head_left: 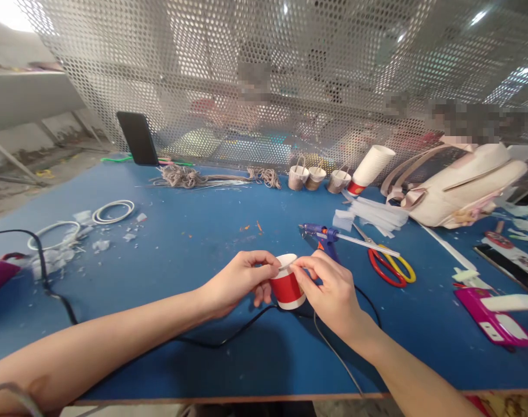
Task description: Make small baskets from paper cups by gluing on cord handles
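A short red and white paper cup (287, 291) stands upright on the blue table (159, 255), between my two hands. My left hand (241, 281) grips its rim at the left, thumb and index finger pinched there. At the right side of the rim, my right hand (328, 286) pinches a thin grey-brown cord (333, 350). The cord hangs below that hand and trails to the table's front edge. Behind my right hand lies a blue glue gun (324, 234) with a clear glue stick in it.
Scissors (388, 269) with red and yellow handles lie right of the glue gun. Farther back are cord-wrapped cups (316, 178), stacked paper cups (372, 168), cord bundles (181, 175) and a pale bag (468, 182). A black cable (220, 344) runs near my hands.
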`<move>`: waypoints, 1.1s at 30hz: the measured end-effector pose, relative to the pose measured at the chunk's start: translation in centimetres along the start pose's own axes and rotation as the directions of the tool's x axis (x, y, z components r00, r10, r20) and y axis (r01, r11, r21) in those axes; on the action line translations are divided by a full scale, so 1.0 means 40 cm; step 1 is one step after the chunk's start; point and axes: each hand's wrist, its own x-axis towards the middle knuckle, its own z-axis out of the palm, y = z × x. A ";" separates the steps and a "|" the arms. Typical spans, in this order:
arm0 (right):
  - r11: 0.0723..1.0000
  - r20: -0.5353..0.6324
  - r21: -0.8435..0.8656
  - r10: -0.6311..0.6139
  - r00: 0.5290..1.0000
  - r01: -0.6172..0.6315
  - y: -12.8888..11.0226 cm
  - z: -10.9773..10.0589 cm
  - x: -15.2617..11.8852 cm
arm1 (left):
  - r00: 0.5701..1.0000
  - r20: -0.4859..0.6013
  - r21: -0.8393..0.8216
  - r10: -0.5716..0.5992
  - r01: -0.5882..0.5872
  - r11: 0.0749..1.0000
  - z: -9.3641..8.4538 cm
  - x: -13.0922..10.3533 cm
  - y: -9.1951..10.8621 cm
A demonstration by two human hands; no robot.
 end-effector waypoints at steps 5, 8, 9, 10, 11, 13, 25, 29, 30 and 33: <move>1.000 0.003 0.009 0.016 1.000 -0.016 0.006 0.003 -0.006 | 1.000 -0.015 0.030 0.027 -0.026 0.999 -0.001 0.003 -0.003; 0.999 -0.002 0.026 0.041 0.999 -0.041 0.008 0.004 -0.008 | 0.999 -0.014 0.039 0.038 -0.037 0.999 -0.001 0.003 -0.005; 0.998 -0.001 0.033 0.052 0.999 -0.052 0.009 0.003 -0.008 | 0.999 -0.010 0.040 0.036 -0.036 0.999 -0.001 0.003 -0.005; 0.997 0.004 0.040 0.061 0.998 -0.061 0.010 0.003 -0.008 | 0.999 -0.006 0.042 0.033 -0.032 0.999 -0.001 0.002 -0.006; 0.997 0.009 0.047 0.067 0.998 -0.067 0.010 0.003 -0.008 | 1.000 -0.004 0.043 0.029 -0.028 0.999 -0.001 0.002 -0.006; 0.996 0.013 0.058 0.069 0.998 -0.069 0.011 0.002 -0.009 | 1.000 -0.002 0.045 0.021 -0.020 0.999 -0.002 0.002 -0.006; 0.993 0.021 0.050 0.105 0.994 -0.106 0.022 0.001 -0.011 | 1.000 0.012 0.011 0.017 -0.017 1.000 -0.006 0.004 -0.001; 0.991 0.028 0.061 0.119 0.993 -0.120 0.022 -0.002 -0.009 | 1.000 0.013 -0.012 0.009 -0.009 1.000 -0.007 0.004 -0.002; 0.990 0.031 0.064 0.127 0.991 -0.129 0.022 -0.002 -0.009 | 1.000 0.013 -0.017 0.007 -0.007 1.000 -0.008 0.004 -0.003; 0.982 0.044 0.085 0.165 0.985 -0.168 0.023 -0.003 -0.007 | 1.000 0.020 -0.026 0.001 -0.001 1.000 -0.012 0.005 -0.006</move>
